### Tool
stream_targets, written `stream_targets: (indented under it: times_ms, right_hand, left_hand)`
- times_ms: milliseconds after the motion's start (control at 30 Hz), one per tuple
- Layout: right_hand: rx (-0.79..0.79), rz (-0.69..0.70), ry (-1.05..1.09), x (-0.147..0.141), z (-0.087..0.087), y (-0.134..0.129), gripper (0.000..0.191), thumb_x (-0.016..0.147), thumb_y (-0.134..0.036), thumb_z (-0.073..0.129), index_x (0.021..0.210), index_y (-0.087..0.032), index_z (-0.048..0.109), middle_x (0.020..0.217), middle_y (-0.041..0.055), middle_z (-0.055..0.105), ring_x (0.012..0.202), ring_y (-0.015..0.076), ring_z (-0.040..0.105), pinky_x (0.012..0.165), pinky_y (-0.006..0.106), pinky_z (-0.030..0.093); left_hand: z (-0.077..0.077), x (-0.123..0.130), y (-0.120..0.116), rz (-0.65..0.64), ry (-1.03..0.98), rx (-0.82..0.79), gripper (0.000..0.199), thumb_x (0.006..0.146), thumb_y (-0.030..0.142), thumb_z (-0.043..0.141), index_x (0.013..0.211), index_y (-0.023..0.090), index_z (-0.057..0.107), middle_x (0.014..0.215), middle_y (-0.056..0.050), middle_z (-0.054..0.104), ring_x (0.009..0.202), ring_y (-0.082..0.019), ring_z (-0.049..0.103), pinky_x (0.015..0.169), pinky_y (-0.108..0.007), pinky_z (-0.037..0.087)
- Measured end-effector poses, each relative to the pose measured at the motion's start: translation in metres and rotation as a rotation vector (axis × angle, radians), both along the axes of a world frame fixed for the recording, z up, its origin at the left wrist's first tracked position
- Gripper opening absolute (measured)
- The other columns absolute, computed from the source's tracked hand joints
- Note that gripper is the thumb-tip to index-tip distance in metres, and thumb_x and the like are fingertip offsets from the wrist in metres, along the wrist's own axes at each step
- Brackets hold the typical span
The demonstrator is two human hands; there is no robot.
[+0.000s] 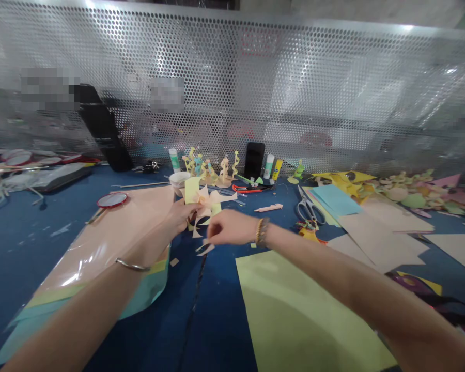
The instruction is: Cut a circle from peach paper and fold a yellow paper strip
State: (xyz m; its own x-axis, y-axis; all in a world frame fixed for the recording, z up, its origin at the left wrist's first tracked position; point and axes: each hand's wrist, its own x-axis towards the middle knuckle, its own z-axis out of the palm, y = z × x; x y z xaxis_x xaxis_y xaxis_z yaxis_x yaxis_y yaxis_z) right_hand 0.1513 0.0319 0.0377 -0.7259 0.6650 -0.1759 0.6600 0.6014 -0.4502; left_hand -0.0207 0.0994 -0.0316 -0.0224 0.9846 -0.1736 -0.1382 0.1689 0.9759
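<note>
My left hand (180, 216) pinches a cut-paper flower (206, 199) with pale peach and yellow petals that stick out several ways. Just right of it, my right hand (232, 227) is closed, its fingers curled at the flower's lower edge; whatever they grip is hidden. A small curled peach paper strip (206, 250) shows below the right fingertips. Behind the left hand stands a white paper cup (179, 179). A pink pen (269, 207) lies to the right, and beyond the flower is a red utility knife (248, 189).
Small paper figures (225, 170), glue sticks (268, 166) and a phone (254, 160) stand along the perforated metal screen (217, 77). Scissors (310, 209) and paper sheets (383, 217) lie right. A yellow-green sheet (294, 310) is in front; a plastic-covered paper stack (112, 243) lies left.
</note>
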Motion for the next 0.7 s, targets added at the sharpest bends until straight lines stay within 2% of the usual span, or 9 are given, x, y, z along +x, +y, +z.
stream_targets:
  times_ms: [133, 233, 400, 533, 700]
  right_hand:
    - [-0.121, -0.096, -0.109, 0.068, 0.003, 0.014, 0.018, 0.090, -0.030, 0.058, 0.092, -0.012, 0.063, 0.083, 0.0012, 0.066, 0.070, 0.0122, 0.064, 0.065, 0.029, 0.054]
    - [-0.186, -0.110, -0.191, 0.089, -0.009, 0.011, 0.018, 0.090, -0.030, 0.059, 0.093, -0.012, 0.063, 0.085, 0.0014, 0.066, 0.070, 0.0121, 0.064, 0.064, 0.029, 0.054]
    - [-0.109, -0.108, -0.279, 0.082, -0.019, -0.002, 0.023, 0.089, -0.031, 0.059, 0.103, -0.014, 0.061, 0.094, 0.0034, 0.065, 0.080, 0.0154, 0.064, 0.073, 0.034, 0.054]
    - [-0.024, -0.116, -0.353, 0.073, -0.018, -0.006, 0.020, 0.089, -0.032, 0.060, 0.098, -0.015, 0.063, 0.100, 0.0047, 0.065, 0.088, 0.0175, 0.062, 0.079, 0.038, 0.052]
    - [0.018, -0.103, -0.374, 0.071, -0.017, -0.007, 0.017, 0.088, -0.031, 0.060, 0.091, -0.014, 0.064, 0.097, 0.0041, 0.065, 0.089, 0.0175, 0.062, 0.079, 0.037, 0.051]
  left_hand:
    - [0.002, 0.001, 0.000, -0.007, 0.042, -0.059, 0.027, 0.090, 0.029, 0.058, 0.113, 0.015, 0.057, 0.110, -0.008, 0.062, 0.089, -0.019, 0.063, 0.074, -0.038, 0.055]
    - [0.004, 0.002, -0.001, -0.010, 0.056, -0.061, 0.026, 0.090, 0.028, 0.058, 0.113, 0.015, 0.057, 0.109, -0.007, 0.062, 0.088, -0.019, 0.063, 0.073, -0.037, 0.055]
    - [0.005, 0.002, -0.003, -0.008, 0.069, -0.057, 0.025, 0.090, 0.028, 0.058, 0.112, 0.015, 0.058, 0.107, -0.007, 0.063, 0.086, -0.018, 0.064, 0.072, -0.036, 0.055]
    - [0.004, 0.003, -0.002, -0.008, 0.066, -0.056, 0.026, 0.090, 0.028, 0.058, 0.113, 0.015, 0.058, 0.109, -0.007, 0.062, 0.088, -0.019, 0.064, 0.074, -0.037, 0.055]
    - [0.004, 0.002, -0.002, 0.002, 0.057, -0.054, 0.024, 0.090, 0.028, 0.058, 0.110, 0.015, 0.059, 0.105, -0.006, 0.063, 0.084, -0.018, 0.064, 0.071, -0.035, 0.055]
